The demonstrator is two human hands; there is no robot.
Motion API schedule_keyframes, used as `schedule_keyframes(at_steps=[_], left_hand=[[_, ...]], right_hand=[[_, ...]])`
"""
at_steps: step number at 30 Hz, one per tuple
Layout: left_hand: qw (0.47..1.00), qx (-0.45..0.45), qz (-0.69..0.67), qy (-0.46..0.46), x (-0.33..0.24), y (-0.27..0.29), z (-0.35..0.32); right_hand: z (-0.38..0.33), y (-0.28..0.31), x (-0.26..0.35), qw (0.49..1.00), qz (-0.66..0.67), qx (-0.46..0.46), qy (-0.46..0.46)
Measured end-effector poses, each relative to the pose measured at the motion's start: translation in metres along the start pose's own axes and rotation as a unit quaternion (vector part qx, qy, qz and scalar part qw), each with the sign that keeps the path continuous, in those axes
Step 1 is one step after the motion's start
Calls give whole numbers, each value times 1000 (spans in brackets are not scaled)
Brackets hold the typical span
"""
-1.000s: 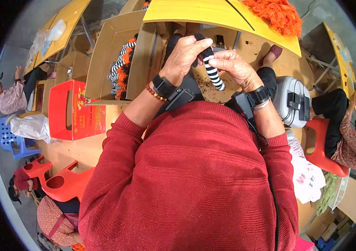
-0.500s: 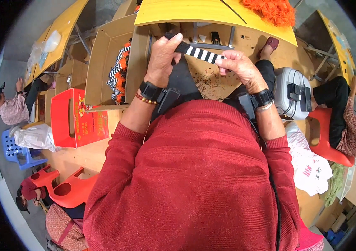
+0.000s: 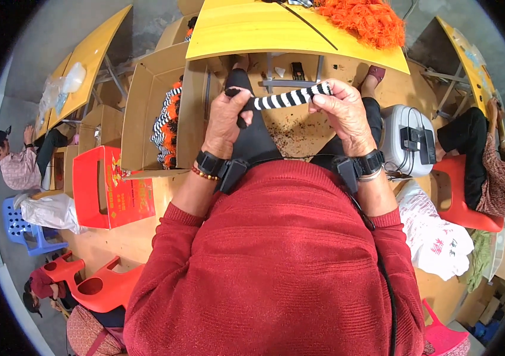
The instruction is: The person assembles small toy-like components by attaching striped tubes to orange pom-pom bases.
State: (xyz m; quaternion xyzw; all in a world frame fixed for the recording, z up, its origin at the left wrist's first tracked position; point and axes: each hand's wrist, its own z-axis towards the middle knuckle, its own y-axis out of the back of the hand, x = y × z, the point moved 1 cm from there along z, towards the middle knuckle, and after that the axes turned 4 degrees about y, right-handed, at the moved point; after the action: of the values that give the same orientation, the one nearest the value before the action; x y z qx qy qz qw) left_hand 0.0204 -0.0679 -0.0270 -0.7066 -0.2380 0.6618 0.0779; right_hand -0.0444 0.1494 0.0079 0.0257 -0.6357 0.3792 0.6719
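A knitted tube point(image 3: 285, 99) with black and white stripes and a black end is stretched level between my hands, above my lap and short of the table edge. My left hand point(image 3: 227, 121) is closed around the black end, a bit of which sticks out past the fingers. The striped end sits in a pinch between the thumb and fingers of my right hand point(image 3: 344, 115). Beyond my hands lies a yellow table point(image 3: 246, 35), carrying a fluffy orange heap point(image 3: 364, 22) and a thin dark rod point(image 3: 311, 26).
At my left stands an open cardboard box point(image 3: 136, 113) holding striped and orange pieces point(image 3: 168, 127), beside a red box point(image 3: 131, 196). A grey case point(image 3: 393, 139) with black devices and a white sack point(image 3: 430, 231) are at my right. Other people sit on both sides.
The tube and both hands have come lower and a little nearer to me. My right hand has moved right, and more of the striped part shows between the hands.
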Motion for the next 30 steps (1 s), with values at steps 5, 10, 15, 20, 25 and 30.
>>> schedule_keyframes(at_steps=[5,10,15,20,25,30], left_hand=[[969,80,228,-61,1,5,6],[969,192,154,-35,-28,-49,-5],[977,209,-31,13,-10,-63,-2],[974,206,-75,60,-5,-63,-1],[981,185,-23,55,-5,-64,1],[970,180,-3,163,1,-58,8]], right_hand=[[-4,-20,26,964,-249,84,51],[-5,-30,32,942,-313,96,79],[-7,-27,18,936,-334,60,91],[-9,-22,18,933,-354,67,24],[-3,-22,17,905,-418,24,75],[8,-13,8,847,-496,38,187]])
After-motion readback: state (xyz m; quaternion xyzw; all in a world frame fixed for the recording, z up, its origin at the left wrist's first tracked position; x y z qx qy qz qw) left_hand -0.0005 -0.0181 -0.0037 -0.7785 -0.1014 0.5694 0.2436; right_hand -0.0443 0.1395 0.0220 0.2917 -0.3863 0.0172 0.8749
